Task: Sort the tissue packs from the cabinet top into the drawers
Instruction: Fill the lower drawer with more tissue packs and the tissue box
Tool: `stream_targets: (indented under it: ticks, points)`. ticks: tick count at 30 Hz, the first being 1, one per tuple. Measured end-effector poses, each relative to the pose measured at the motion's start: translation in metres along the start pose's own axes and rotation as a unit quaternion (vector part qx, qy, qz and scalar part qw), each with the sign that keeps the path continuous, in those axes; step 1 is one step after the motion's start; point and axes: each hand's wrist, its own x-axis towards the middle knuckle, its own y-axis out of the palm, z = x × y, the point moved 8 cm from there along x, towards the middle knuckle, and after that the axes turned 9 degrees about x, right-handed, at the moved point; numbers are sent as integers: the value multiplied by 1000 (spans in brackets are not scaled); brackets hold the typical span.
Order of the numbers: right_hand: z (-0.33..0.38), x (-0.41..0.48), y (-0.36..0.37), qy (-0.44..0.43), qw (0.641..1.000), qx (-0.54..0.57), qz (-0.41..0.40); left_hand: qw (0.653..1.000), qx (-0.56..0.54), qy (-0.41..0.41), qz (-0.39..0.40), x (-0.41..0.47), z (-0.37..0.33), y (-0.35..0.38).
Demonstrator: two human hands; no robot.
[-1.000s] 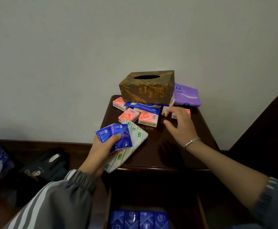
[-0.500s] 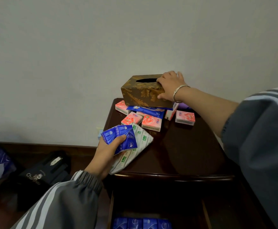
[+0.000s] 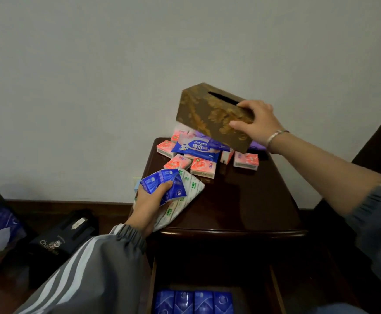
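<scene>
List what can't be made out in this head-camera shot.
- Purple pack: mostly hidden behind the brown patterned tissue box lifted by the right hand.
- Row of blue packs in the open drawer: cut off by the bottom edge.
- White green-printed pack: partly covered by the left hand.

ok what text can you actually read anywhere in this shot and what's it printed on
"Deeyeo", with Chinese characters below and "10" near the lower edge: on the blue wet-wipe pack on the cabinet top.
"Cha...", rest cut off and blurred: on the black bag on the floor.
Green lettering on the white pack in the left hand: too small to read.
Print on the pink packs and blue packs: too blurred.
</scene>
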Motion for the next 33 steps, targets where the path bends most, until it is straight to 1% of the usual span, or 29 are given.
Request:
stream_targets:
  ticks: [2,4,8,10,12,13,15,18,22,24,28,31,33]
  points:
    - [-5,-29,-34,0,1000,20,-20,1000,-7,6,1,-3,-6,2]
    - [-6,-63,-62,-13,1000,14,-15,1000,0,20,3,-7,-14,4]
    - [-2,-137,-91,-36,999,10,36,999,-7,48,1,-20,-31,7]
    - [9,-175,-94,-70,994,4,79,998,-20,57,2,-32,-37,7]
    - [16,-212,-88,-100,986,6,135,997,-40,60,4,-45,-39,2]
    - [16,-229,-82,-101,982,16,162,997,-48,58,10,-53,-37,-1]
    - [10,-258,-66,-79,974,46,206,997,-52,52,20,-70,-33,-8]
    - [-4,-295,-33,-43,962,77,257,998,-30,44,21,-95,-22,-21]
    - [-26,-327,16,-34,951,72,299,999,14,30,11,-125,2,-44]
    - [-37,-335,40,-32,949,61,307,1000,17,3,8,-137,24,-56]
    - [-59,-344,80,-24,953,45,299,996,6,-89,12,-152,82,-67]
    - [-73,-347,108,-20,957,33,287,978,-60,-200,12,-160,131,-62]
    - [-82,-349,119,-16,960,23,280,968,-64,-244,18,-163,150,-53]
